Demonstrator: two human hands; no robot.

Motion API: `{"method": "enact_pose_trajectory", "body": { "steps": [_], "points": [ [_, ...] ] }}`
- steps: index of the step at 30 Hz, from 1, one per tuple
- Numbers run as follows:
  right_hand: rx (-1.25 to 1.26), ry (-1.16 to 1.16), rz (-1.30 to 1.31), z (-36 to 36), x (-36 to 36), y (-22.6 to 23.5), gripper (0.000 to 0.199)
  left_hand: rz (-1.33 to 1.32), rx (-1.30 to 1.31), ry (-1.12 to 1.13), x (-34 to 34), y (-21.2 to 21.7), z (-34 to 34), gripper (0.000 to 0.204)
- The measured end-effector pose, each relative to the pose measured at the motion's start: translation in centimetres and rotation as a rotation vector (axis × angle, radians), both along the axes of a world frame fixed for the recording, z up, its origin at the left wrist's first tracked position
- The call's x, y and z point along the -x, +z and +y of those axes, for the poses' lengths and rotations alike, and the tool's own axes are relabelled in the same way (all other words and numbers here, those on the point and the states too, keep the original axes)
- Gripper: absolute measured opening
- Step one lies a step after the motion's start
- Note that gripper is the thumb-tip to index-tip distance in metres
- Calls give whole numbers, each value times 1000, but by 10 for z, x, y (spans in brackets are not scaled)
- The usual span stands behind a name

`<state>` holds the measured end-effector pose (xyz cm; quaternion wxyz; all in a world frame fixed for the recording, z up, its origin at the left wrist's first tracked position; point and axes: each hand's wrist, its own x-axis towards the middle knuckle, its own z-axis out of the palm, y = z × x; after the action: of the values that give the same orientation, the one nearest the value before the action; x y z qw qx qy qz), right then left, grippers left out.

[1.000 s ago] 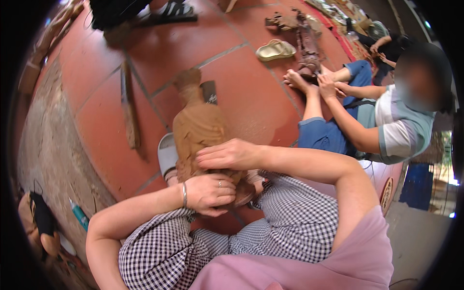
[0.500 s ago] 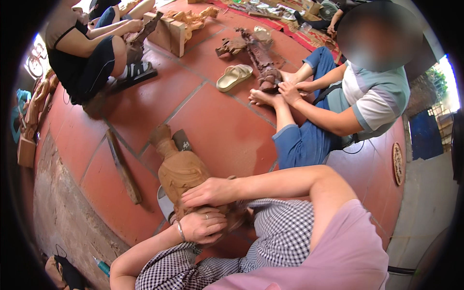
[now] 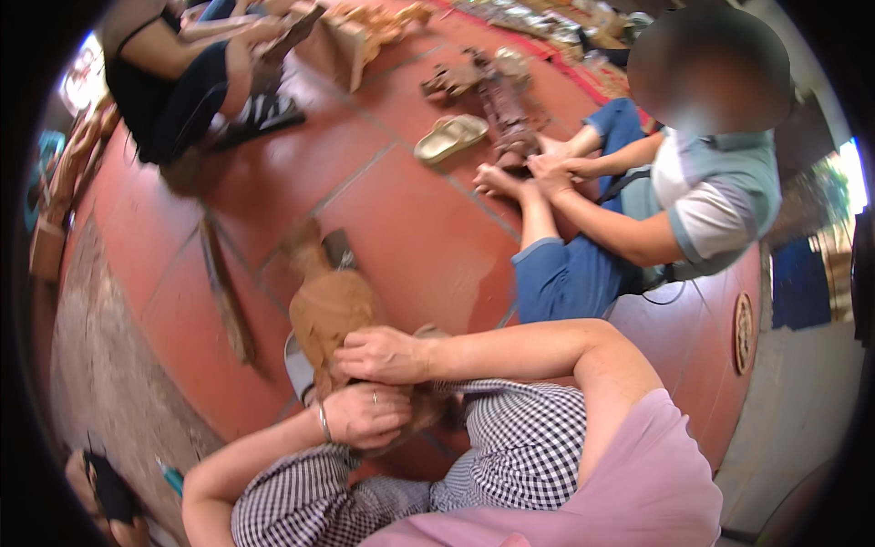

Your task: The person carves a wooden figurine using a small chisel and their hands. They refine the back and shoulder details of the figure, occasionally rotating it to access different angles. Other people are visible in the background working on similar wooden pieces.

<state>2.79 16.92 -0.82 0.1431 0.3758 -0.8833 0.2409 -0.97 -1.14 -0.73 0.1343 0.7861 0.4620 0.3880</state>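
A brown carved wooden statue (image 3: pixel 333 305) with draped folds lies slanted on the tiles, its lower part between my legs. My left hand (image 3: pixel 369 417), wearing a ring and bracelet, is closed around the near end of the statue, which its fingers mostly hide. Just above it, my right hand (image 3: pixel 383 354) presses on the carved surface with curled fingers. Anything small under those fingers stays hidden. Beside the statue's far end is a dark flat piece (image 3: pixel 338 250) with a pale mark. A grey-white rounded edge (image 3: pixel 299 369) shows at its left side.
A long wooden stick (image 3: pixel 226 296) lies to the left. At right, a seated co-worker (image 3: pixel 638 210) holds a dark carved piece (image 3: pixel 506 114) beside a beige sandal (image 3: pixel 451 139). Another person (image 3: pixel 178 87) sits far left near a wooden block (image 3: pixel 333 50). Wooden carvings (image 3: pixel 68 182) stand at the left edge.
The view has shifted slightly. My right hand's fingers are more bent and drawn in on the statue than before. My left hand keeps its hold at the near end.
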Motion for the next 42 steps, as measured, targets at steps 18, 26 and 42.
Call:
{"method": "enact_pose_trajectory", "body": {
  "steps": [18, 26, 42],
  "points": [
    [-97, -52, -264, 29, -11, 8, 50, 10, -6, 30, -6, -19, -12, 29],
    [-207, -12, -186, 5, 25, 17, 45, 37, 2, 21, -4, -19, -11, 28],
    [-250, -134, -416, -9, 2, 27, 43, -5, 3, 35, -10, -21, -13, 20]
  ]
}}
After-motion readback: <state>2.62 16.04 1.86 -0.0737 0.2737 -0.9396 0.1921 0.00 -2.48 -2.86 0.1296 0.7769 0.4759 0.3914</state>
